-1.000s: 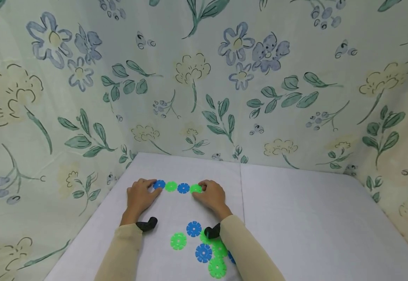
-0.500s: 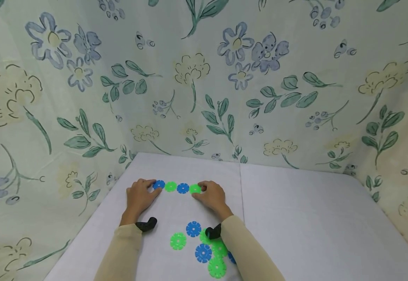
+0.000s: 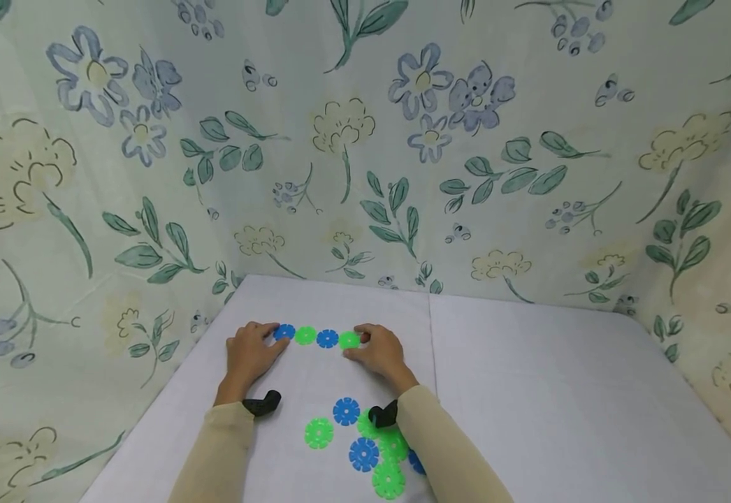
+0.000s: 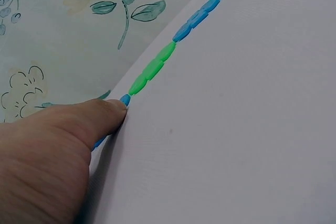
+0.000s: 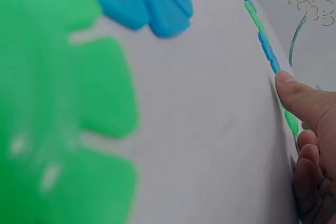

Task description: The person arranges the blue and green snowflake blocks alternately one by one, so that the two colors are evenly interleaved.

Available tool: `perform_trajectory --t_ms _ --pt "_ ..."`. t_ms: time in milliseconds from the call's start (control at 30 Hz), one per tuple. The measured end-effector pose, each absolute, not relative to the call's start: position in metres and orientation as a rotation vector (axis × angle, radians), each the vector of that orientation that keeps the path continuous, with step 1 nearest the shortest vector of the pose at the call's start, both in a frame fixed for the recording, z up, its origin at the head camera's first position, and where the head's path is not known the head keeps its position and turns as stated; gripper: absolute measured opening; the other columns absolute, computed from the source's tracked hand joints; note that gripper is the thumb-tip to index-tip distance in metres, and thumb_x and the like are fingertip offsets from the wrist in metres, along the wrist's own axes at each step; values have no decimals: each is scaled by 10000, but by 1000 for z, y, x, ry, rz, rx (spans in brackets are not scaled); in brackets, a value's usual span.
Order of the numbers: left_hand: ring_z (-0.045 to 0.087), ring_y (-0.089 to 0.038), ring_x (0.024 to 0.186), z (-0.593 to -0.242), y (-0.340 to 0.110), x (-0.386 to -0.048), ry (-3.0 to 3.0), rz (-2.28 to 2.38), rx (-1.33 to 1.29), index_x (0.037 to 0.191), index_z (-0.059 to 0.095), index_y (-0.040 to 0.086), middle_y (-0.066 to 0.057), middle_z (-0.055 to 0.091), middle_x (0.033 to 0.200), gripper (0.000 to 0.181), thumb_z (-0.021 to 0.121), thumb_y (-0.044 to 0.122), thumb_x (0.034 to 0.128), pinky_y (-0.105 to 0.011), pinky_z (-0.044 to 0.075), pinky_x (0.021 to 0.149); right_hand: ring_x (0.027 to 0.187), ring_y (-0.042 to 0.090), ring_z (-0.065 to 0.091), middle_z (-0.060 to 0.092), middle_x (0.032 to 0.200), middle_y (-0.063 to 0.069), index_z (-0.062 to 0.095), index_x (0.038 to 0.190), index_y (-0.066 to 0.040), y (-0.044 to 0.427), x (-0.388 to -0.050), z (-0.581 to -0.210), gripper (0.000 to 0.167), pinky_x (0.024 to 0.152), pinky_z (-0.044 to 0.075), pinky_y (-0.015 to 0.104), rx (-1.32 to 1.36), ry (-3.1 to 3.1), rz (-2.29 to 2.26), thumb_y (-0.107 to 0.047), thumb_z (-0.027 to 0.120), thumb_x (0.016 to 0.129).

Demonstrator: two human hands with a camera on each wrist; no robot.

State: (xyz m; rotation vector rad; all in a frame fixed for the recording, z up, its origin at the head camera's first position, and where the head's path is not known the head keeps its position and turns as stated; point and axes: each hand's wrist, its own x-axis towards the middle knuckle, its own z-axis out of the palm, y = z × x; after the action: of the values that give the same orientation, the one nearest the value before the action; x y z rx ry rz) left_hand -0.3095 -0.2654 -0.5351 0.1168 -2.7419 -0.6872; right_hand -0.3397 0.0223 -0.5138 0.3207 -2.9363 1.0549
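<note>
In the head view, a row of notched plastic snowflake discs, alternating blue and green, lies across the table. My left hand (image 3: 249,353) pinches the blue disc (image 3: 286,332) at the left end between thumb and fingers. At the right end, my right hand (image 3: 383,351) holds the green disc (image 3: 349,340) the same way. Between them lie another green disc (image 3: 305,335) and a blue disc (image 3: 327,339), edges meeting or nearly so. From the left wrist, my thumb (image 4: 107,114) presses the row's end; from the right wrist, my right thumb (image 5: 296,94) covers part of the green disc.
Several loose discs lie nearer me: a green disc (image 3: 319,433), a blue disc (image 3: 346,411), another blue disc (image 3: 364,455) and an overlapping green pile (image 3: 388,480), partly under the right forearm. The white tablecloth (image 3: 554,391) extends right. A floral curtain (image 3: 353,140) surrounds the table.
Both hands and the row of discs stay in almost the same place. Only a slight shift of the head camera shows.
</note>
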Motion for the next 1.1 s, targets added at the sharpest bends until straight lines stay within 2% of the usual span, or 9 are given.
perform_trajectory --t_ms 167,367,500,633,767,1100 --pt "575 -348 1110 -538 -266 -309 -2743 -684 112 1330 658 175 -152 653 1236 529 696 487 905 -516 360 888 873 167 545 644 1029 -19 622 1350 -205 25 -335 -505 597 787 454 340 362 -2898 1196 -391 823 820" --pt "574 -360 1117 -537 -266 -309 -2733 -681 98 1326 660 172 -160 652 1240 526 697 488 907 -523 362 881 748 161 553 657 1087 78 646 1319 -166 29 -325 -482 488 655 466 309 510 -2790 1298 -324 780 877" --pt "571 -370 1128 -537 -265 -309 -2737 -678 98 1330 657 174 -169 647 1248 531 696 490 906 -530 361 880 779 159 564 652 1125 123 653 1299 -182 36 -317 -465 444 650 486 306 535 -2748 1332 -318 767 891" --pt "570 -376 1128 -538 -266 -311 -2738 -679 91 1334 656 177 -177 643 1252 537 697 493 902 -534 359 878 815 160 573 655 1088 71 679 1250 -179 45 -309 -450 398 688 501 305 544 -2682 1352 -319 770 889" --pt "577 -374 1120 -537 -266 -311 -2736 -671 92 1328 662 186 -179 645 1252 536 707 495 893 -527 361 873 792 146 577 655 1045 1 703 1189 -220 55 -301 -438 334 680 503 295 550 -2623 1369 -317 781 879" --pt "583 -373 1115 -539 -267 -312 -2728 -642 75 1328 664 190 -174 655 1244 529 706 492 896 -522 364 852 847 166 598 646 1061 -39 696 1189 -288 83 -278 -412 322 663 520 316 536 -2555 1407 -357 772 884"
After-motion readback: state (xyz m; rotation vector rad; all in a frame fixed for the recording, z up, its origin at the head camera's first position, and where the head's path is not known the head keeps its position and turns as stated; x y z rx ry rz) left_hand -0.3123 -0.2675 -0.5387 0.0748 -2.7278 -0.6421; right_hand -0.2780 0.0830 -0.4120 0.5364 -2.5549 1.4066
